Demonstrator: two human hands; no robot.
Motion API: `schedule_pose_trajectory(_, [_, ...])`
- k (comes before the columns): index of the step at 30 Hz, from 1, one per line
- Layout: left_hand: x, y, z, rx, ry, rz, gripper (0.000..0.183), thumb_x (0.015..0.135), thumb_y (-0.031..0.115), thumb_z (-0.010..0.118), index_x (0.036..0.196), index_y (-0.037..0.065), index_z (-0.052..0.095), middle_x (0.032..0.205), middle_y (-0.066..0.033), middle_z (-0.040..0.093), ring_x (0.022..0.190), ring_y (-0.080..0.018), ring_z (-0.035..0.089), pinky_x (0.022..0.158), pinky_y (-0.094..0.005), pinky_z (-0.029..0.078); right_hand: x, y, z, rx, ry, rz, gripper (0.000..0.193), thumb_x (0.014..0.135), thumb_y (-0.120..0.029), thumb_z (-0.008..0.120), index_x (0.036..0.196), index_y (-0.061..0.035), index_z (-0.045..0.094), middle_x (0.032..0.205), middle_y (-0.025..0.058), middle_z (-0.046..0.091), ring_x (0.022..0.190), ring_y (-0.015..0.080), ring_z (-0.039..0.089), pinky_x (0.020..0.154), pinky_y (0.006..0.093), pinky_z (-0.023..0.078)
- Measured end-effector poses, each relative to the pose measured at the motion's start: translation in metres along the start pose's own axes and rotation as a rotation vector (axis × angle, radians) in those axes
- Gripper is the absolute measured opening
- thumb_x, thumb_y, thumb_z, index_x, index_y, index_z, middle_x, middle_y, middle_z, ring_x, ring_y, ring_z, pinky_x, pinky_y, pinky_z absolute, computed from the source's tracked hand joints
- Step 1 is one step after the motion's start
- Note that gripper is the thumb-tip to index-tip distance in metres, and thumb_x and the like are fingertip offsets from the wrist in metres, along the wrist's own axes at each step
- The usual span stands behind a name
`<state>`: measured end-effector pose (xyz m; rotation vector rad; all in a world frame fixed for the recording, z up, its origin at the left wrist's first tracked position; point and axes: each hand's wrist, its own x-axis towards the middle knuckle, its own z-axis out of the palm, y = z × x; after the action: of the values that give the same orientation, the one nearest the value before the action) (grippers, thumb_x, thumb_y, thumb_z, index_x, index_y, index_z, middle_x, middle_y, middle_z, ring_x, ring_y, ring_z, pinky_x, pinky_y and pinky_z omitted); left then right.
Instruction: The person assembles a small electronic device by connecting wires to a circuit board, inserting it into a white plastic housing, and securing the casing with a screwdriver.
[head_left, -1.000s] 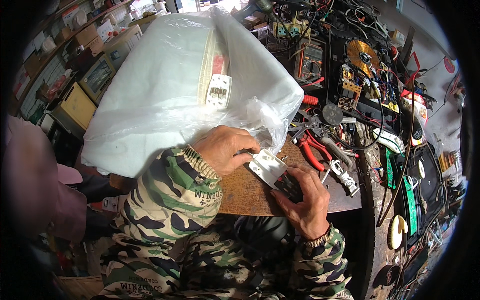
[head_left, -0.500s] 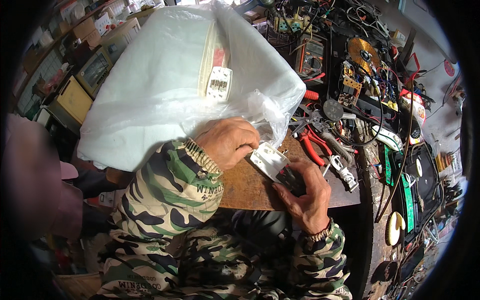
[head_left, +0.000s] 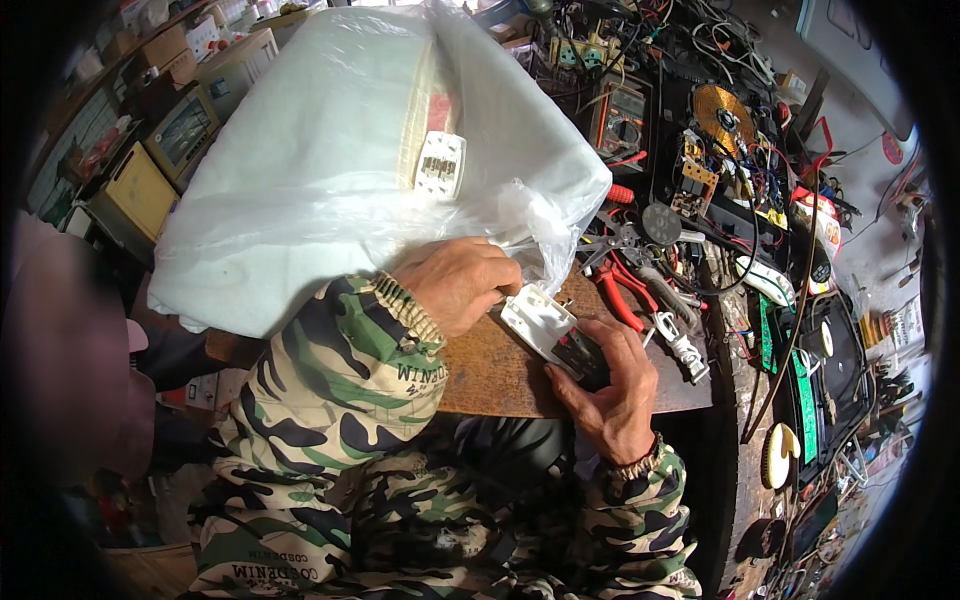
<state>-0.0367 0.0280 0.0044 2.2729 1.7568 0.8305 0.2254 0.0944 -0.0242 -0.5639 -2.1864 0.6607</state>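
Observation:
My right hand [head_left: 615,392] is wrapped round the near end of a small white plastic casing [head_left: 537,318], over the wooden bench edge. A dark insert [head_left: 575,350] with a bit of red shows in the casing beside my fingers. My left hand [head_left: 462,285] is closed in a pinch at the casing's far left corner. Whatever its fingertips grip is hidden. Beyond my hands, a white plate with dark metal slots [head_left: 440,166] lies on a large bundle in clear plastic wrap [head_left: 310,160].
Right of my hands lie red-handled pliers [head_left: 622,295], a coiled white cord [head_left: 682,350] and a dark-handled tool. A multimeter [head_left: 620,120], a copper coil [head_left: 727,112], loose boards and wires crowd the back right. Green circuit strips [head_left: 805,400] lie further right.
The view has shifted slightly. Both hands stay at the casing in nearly the same grip, with only small finger movement.

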Motion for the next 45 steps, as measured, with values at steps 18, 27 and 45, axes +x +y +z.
schedule_pose_trajectory(18, [0.002,0.008,0.001,-0.095,-0.03,0.001,0.022,0.085,0.003,0.076,0.107,0.005,0.073,0.102,-0.0108,0.073,0.101,-0.0322,0.069,0.089,-0.0424,0.055,-0.011,0.003,-0.017,0.077,-0.012,0.113,0.053,0.072,-0.008,0.091,0.119,0.0017,0.067,0.11,0.019,0.071,0.099,0.0364,0.07,0.087,0.0412,0.056])
schedule_pose_trajectory(27, [0.007,0.01,0.007,-0.151,-0.042,0.095,0.022,0.081,-0.003,0.075,0.102,0.003,0.07,0.105,-0.01,0.073,0.102,-0.0316,0.07,0.089,-0.0424,0.055,-0.014,0.01,-0.023,0.107,-0.035,0.09,0.056,0.072,-0.009,0.091,0.12,0.0038,0.067,0.114,0.0195,0.072,0.103,0.0359,0.071,0.091,0.0406,0.056])
schedule_pose_trajectory(45, [0.011,0.017,0.013,-0.2,-0.076,0.106,0.026,0.082,0.0,0.081,0.106,0.005,0.073,0.107,-0.0075,0.077,0.096,-0.0258,0.07,0.083,-0.0394,0.057,-0.016,0.014,-0.043,0.102,-0.047,0.001,0.051,0.073,-0.004,0.088,0.12,0.0042,0.067,0.12,0.0208,0.071,0.109,0.0356,0.071,0.094,0.041,0.057])
